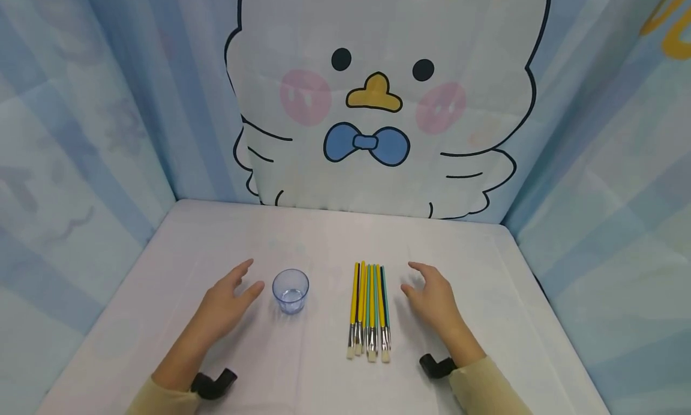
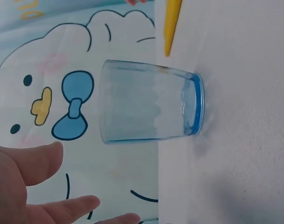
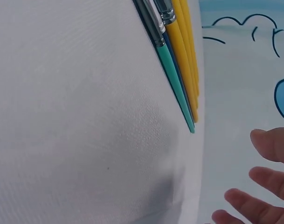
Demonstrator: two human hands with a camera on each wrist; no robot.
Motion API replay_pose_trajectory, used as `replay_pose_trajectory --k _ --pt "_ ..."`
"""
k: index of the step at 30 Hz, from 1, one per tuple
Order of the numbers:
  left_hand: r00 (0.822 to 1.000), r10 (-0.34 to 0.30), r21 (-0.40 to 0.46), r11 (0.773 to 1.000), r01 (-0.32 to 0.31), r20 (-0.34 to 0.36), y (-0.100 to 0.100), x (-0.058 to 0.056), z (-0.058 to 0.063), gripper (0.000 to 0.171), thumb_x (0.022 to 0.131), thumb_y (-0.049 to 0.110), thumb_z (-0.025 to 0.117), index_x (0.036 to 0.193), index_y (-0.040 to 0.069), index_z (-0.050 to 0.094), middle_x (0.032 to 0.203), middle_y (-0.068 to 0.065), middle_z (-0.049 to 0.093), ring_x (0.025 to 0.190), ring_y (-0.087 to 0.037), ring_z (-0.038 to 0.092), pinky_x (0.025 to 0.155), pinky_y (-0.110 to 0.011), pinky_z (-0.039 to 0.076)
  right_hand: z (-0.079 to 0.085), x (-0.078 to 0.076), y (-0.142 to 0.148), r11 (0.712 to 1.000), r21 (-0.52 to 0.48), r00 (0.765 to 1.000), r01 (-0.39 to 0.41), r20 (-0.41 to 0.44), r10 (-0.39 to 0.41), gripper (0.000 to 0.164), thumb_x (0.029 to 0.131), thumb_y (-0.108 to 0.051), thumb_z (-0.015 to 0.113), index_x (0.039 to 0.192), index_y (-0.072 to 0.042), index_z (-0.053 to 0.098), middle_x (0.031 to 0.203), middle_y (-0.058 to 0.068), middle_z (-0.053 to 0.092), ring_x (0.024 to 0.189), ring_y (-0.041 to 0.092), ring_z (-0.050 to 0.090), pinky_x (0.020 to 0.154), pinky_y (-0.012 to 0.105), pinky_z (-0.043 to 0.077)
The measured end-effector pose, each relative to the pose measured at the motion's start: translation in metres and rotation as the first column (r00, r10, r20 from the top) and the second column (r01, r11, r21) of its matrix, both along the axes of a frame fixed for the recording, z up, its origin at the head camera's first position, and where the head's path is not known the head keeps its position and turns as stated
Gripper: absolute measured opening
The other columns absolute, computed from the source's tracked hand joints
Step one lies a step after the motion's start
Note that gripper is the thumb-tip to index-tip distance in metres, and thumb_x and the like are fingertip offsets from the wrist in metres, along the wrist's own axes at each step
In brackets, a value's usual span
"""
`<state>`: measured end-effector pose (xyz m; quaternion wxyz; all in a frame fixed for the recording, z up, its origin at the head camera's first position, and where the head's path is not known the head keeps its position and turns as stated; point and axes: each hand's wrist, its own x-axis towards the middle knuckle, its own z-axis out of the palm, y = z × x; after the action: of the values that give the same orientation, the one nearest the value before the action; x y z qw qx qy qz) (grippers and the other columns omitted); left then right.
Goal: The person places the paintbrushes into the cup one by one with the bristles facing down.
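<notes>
Head view, left fingers (image 1: 239, 273) outstretched, near cup (image 1: 291, 292)

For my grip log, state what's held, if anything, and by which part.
Nothing is held; the left hand is beside the cup, the right hand beside the paintbrushes.

A white-covered desk (image 1: 326, 325) spreads toward 6 o'clock. At 12 o'clock, a backdrop (image 1: 202, 115) bears a white cartoon figure (image 1: 383, 31) with pink cheeks (image 1: 305, 97) and a blue bow tie (image 1: 366, 143). Striped blue curtains (image 1: 81, 163) hang at 9 and 3 o'clock; yellow lettering (image 1: 675, 51) shows near 2 o'clock.
</notes>
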<state>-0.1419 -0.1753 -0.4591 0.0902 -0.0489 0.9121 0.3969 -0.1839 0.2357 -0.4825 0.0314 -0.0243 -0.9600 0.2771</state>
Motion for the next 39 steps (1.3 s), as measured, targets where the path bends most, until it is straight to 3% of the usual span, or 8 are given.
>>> replay_pose_trajectory --k 6,10,15,22,34,39 --pt "0.997 0.070 0.155 0.986 -0.065 -0.023 0.002 0.000 0.002 0.064 0.107 0.040 0.067 0.163 0.016 0.047 0.162 -0.022 0.052 0.146 -0.043 0.056 0.114 -0.057 0.057 0.000 -0.004 -0.002 0.988 -0.151 0.999 0.036 -0.007 -0.037 0.049 0.097 -0.014 0.077 0.144 -0.006 0.063 0.147 0.018 0.066 0.136 0.038 0.063 0.115 0.054 0.058" --pt "0.993 0.118 0.302 0.946 -0.114 0.007 0.001 -0.001 0.002 0.053 0.107 0.031 0.070 0.155 0.013 0.057 0.155 -0.018 0.061 0.134 -0.036 0.068 0.107 -0.042 0.063 -0.001 -0.006 -0.004 0.975 -0.218 0.999 0.051 0.016 -0.049 0.043 0.096 -0.012 0.079 0.138 -0.007 0.067 0.133 0.015 0.073 0.122 0.033 0.070 0.107 0.051 0.063" --pt "0.986 0.162 0.413 0.895 -0.166 0.046 0.001 -0.006 -0.002 0.047 0.105 0.024 0.072 0.149 0.009 0.064 0.150 -0.019 0.064 0.131 -0.035 0.069 0.098 -0.033 0.067 -0.004 -0.011 -0.008 0.953 -0.296 0.996 0.066 0.079 -0.044 0.038 0.096 -0.010 0.079 0.132 -0.007 0.070 0.119 0.013 0.075 0.103 0.025 0.074 0.090 0.039 0.070" --pt "0.980 0.175 0.489 0.849 -0.201 0.098 0.004 -0.011 -0.004 0.043 0.104 0.016 0.073 0.145 0.006 0.066 0.150 -0.020 0.064 0.135 -0.037 0.066 0.092 -0.032 0.069 -0.004 -0.016 -0.016 0.916 -0.385 0.981 0.116 0.190 -0.044 0.035 0.095 -0.008 0.080 0.128 -0.006 0.072 0.107 0.014 0.072 0.079 0.018 0.073 0.071 0.027 0.070" --pt "0.975 0.172 0.533 0.817 -0.222 0.142 0.009 -0.014 -0.007 0.044 0.102 0.013 0.075 0.144 0.002 0.067 0.147 -0.023 0.065 0.125 -0.030 0.071 0.090 -0.035 0.070 -0.012 -0.023 -0.025 0.936 -0.316 0.967 0.153 0.245 -0.075 0.024 0.091 -0.008 0.083 0.113 -0.003 0.073 0.084 0.009 0.070 0.060 0.015 0.068 0.057 0.025 0.063" --pt "0.974 0.170 0.543 0.809 -0.225 0.149 0.014 -0.014 -0.007 0.043 0.101 0.012 0.076 0.142 0.001 0.067 0.146 -0.023 0.066 0.117 -0.024 0.074 0.090 -0.035 0.070 -0.014 -0.026 -0.029 0.944 -0.296 0.962 0.147 0.265 -0.066 0.023 0.091 -0.008 0.083 0.111 -0.003 0.073 0.084 0.008 0.070 0.057 0.014 0.067 0.054 0.024 0.062"
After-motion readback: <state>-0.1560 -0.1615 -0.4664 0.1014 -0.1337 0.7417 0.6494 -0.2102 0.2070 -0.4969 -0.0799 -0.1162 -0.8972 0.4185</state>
